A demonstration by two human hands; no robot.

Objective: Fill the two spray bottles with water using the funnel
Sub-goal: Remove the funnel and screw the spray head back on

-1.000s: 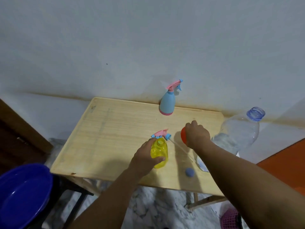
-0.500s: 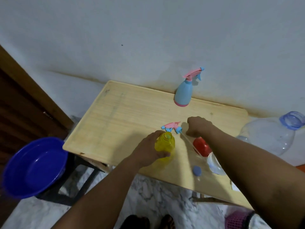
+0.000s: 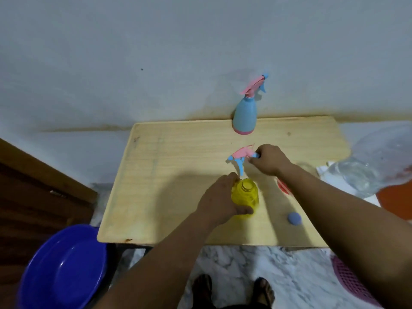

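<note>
At frame centre, left hand (image 3: 219, 197) wraps yellow spray bottle (image 3: 245, 196), upright, neck open | right hand (image 3: 268, 159) closed on detached spray head (image 3: 242, 155), just above bottle | red funnel (image 3: 283, 187) lies right of bottle, partly hidden under right forearm, nearer right hand | blue spray bottle (image 3: 244, 115) capped, upper centre on table (image 3: 178, 175).

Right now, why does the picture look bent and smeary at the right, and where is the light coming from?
Head view: the wide lens bows the table edges; the clear water bottle at the right is motion-blurred. Shadows fall left of the left hand and yellow bottle, so the light seems to come from the right. No harsh glare.
</note>
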